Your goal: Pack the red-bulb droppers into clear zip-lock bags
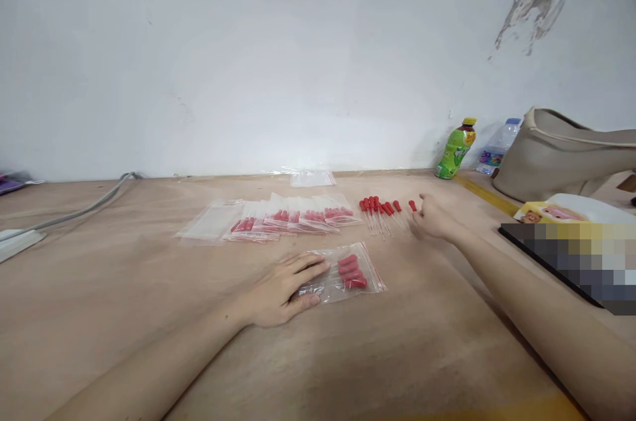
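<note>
My left hand [285, 292] lies flat with fingers spread, pressing on the end of a clear zip bag [325, 292]. Inside that bag are several droppers with red rubber bulbs [352, 270], their bulbs toward the red-striped seal. My right hand [432, 217] has its fingers curled around a red-bulbed dropper [412, 206] at the right end of a loose group; its tube is hidden by the fingers. The other loose droppers [376, 206] lie beside it, bulbs toward the wall and thin clear tubes toward me.
Behind my left hand, overlapping filled zip bags [301, 215] lie in a row, with flat bags [206, 225] at their left. Another bag [313, 178] rests by the wall. At right stand a green bottle [454, 150], a clear bottle [499, 146], a beige bag [551, 159] and a tissue pack [551, 211]. A grey cable [94, 203] crosses the left.
</note>
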`<action>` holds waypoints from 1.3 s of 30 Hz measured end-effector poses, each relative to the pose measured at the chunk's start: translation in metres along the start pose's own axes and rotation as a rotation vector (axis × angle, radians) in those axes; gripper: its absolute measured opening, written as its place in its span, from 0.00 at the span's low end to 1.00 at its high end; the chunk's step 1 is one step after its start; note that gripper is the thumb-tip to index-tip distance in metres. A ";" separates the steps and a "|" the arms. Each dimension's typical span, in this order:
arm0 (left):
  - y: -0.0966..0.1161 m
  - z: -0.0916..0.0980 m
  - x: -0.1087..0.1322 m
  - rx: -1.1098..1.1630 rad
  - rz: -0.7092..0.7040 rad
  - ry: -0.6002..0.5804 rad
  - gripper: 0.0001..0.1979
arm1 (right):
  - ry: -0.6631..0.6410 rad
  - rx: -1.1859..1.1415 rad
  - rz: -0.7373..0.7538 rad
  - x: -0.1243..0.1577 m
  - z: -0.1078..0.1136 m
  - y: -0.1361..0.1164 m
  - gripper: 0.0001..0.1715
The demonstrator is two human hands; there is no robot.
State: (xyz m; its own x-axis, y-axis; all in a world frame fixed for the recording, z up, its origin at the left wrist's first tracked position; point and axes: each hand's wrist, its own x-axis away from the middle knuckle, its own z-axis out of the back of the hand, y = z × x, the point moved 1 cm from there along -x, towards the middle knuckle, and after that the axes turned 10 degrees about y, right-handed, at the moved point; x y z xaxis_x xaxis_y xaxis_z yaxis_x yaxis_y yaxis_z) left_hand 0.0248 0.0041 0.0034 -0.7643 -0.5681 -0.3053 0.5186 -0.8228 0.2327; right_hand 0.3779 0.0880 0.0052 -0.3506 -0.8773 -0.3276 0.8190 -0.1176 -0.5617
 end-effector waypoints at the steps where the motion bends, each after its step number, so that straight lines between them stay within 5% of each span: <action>1: 0.000 0.000 0.000 -0.001 0.001 -0.002 0.25 | -0.059 -0.108 0.015 0.006 0.002 -0.007 0.38; 3: 0.001 0.001 -0.001 -0.003 0.002 -0.006 0.25 | -0.177 -0.401 0.010 0.023 0.003 -0.020 0.44; 7: 0.001 0.001 -0.001 0.001 -0.005 0.009 0.25 | -0.149 -0.853 -0.099 0.058 -0.014 -0.042 0.48; 14: 0.001 0.001 0.000 0.002 -0.001 -0.001 0.25 | -0.091 -1.058 -0.202 0.084 -0.036 -0.057 0.40; 19: 0.002 0.001 -0.001 0.007 0.003 0.000 0.25 | -0.255 -1.160 -0.245 0.090 -0.039 -0.056 0.25; 22: 0.003 0.002 -0.001 0.019 -0.001 0.016 0.25 | -0.336 -1.190 -0.252 0.093 -0.040 -0.054 0.18; 32: 0.003 0.002 -0.001 0.017 0.006 0.024 0.27 | -0.678 -0.970 -0.033 0.094 -0.026 -0.054 0.23; 39: 0.004 0.003 -0.001 0.019 0.014 0.016 0.26 | -0.753 -0.849 0.068 0.090 -0.031 -0.052 0.22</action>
State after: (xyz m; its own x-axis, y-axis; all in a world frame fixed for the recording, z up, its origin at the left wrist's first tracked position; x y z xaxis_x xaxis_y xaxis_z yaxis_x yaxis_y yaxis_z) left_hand 0.0265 0.0012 0.0070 -0.7509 -0.5796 -0.3164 0.5217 -0.8145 0.2540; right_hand 0.2897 0.0297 -0.0184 0.2795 -0.9602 0.0013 0.1529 0.0431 -0.9873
